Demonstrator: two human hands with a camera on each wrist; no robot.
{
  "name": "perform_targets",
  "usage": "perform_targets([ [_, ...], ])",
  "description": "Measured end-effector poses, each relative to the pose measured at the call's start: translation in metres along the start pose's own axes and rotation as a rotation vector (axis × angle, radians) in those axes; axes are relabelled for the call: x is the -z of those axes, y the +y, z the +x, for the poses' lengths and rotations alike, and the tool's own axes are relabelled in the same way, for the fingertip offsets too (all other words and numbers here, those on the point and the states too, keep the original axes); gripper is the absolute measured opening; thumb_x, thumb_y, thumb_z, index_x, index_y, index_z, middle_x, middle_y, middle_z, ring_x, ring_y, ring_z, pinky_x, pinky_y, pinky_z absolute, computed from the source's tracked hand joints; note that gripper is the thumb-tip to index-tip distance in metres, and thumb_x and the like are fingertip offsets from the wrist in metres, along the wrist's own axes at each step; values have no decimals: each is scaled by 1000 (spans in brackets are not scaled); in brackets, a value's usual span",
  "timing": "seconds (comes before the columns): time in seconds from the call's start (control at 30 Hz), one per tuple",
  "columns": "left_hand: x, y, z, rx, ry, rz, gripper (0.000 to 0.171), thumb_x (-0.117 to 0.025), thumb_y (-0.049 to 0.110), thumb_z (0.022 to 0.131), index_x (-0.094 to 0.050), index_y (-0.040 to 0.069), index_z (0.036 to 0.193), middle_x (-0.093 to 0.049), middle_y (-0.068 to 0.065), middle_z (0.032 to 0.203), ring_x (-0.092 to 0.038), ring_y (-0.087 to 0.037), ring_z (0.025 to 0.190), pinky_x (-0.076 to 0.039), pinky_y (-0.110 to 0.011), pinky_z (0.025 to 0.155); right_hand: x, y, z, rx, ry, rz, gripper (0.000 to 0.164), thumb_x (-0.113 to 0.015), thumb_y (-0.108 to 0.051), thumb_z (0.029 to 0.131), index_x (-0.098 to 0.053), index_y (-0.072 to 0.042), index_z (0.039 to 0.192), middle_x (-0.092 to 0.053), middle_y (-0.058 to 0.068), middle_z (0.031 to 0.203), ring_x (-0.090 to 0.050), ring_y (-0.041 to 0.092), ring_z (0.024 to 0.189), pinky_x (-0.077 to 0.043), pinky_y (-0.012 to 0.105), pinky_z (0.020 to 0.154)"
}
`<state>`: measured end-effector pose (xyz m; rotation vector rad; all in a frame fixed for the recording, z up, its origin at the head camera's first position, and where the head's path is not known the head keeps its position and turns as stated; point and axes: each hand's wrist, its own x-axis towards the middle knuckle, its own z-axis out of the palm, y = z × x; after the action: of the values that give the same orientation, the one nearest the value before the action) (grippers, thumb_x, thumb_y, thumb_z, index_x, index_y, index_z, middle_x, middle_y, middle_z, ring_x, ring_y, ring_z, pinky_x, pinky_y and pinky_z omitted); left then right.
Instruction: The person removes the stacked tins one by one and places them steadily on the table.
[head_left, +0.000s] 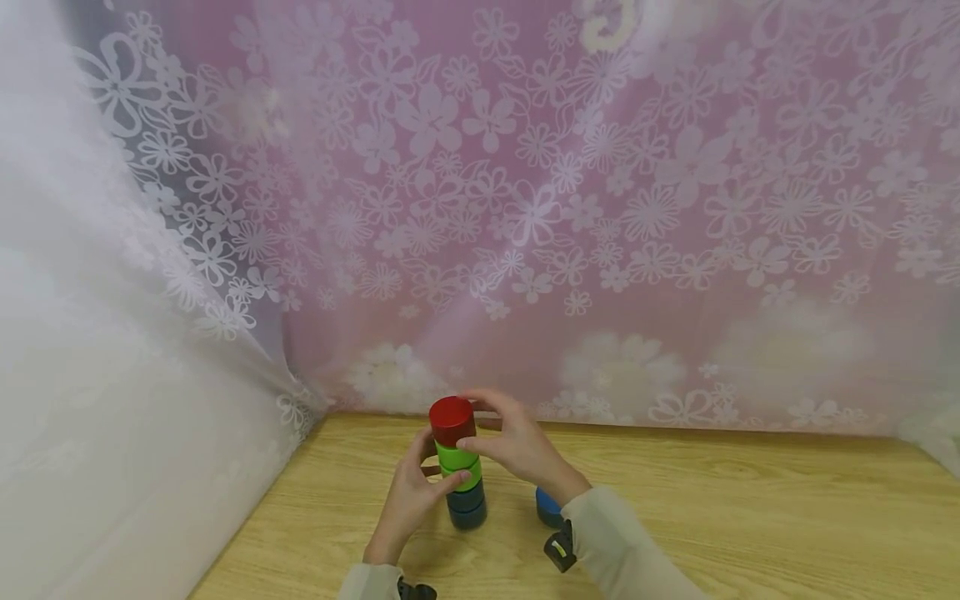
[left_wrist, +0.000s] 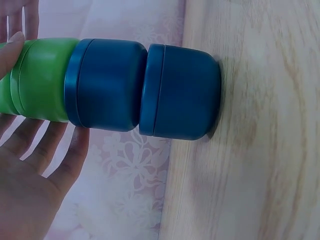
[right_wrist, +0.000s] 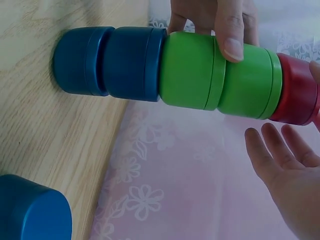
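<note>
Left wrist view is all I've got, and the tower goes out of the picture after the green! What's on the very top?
Observer: A red container, sitting on the upper green container.
Child: Ooh! Is anybody holding the red one?
Observer: The right hand is curled around it.
Child: Are there any more that aren't in the tower?
Observer: Yes, another blue container is on the table, apart from the tower, to the person's right.
</note>
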<state>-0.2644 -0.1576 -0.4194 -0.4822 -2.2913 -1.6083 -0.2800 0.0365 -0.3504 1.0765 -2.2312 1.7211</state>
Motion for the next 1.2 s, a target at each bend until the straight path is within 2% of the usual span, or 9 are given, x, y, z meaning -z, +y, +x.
perform_targets([
  [0.37, 0, 0, -1, 11, 6, -8, 62, -83, 11, 87, -52, 6, 140, -62, -15, 130, -59, -34, 113, -53, -49, 88, -7, 1, 3, 36, -24, 11, 49, -76, -4, 92, -58, 0, 137, -59, 17, 135, -57, 37, 123, -47, 54, 103],
  [0.57, 1, 1, -1, 12, 8, -17, 62, -83, 11, 86, -52, 6, 140, -62, -15, 131, -59, -34, 113, -53, -48, 89, -9, 1, 5, 23, -25, 21, 46, -75, 0, 91, -61, -2, 135, -57, 17, 137, -58, 38, 122, -49, 52, 102],
  [0.87, 0, 1, 1, 20, 2, -14, 65, -83, 9, 86, -50, 3, 142, -61, -17, 131, -60, -35, 113, -54, -51, 90, -9, -1, 4, 15, 10, -6, 44, -76, 2, 89, -63, -1, 131, -59, 17, 134, -57, 36, 123, -48, 47, 103],
  [1.2, 0, 1, -2, 24, -5, -21, 67, -82, 10, 87, -48, 2, 145, -60, -17, 133, -59, -35, 114, -53, -50, 92, -4, -1, 1, 38, 44, -47, 43, -78, 1, 88, -64, 0, 129, -61, 16, 130, -60, 36, 121, -49, 48, 102],
])
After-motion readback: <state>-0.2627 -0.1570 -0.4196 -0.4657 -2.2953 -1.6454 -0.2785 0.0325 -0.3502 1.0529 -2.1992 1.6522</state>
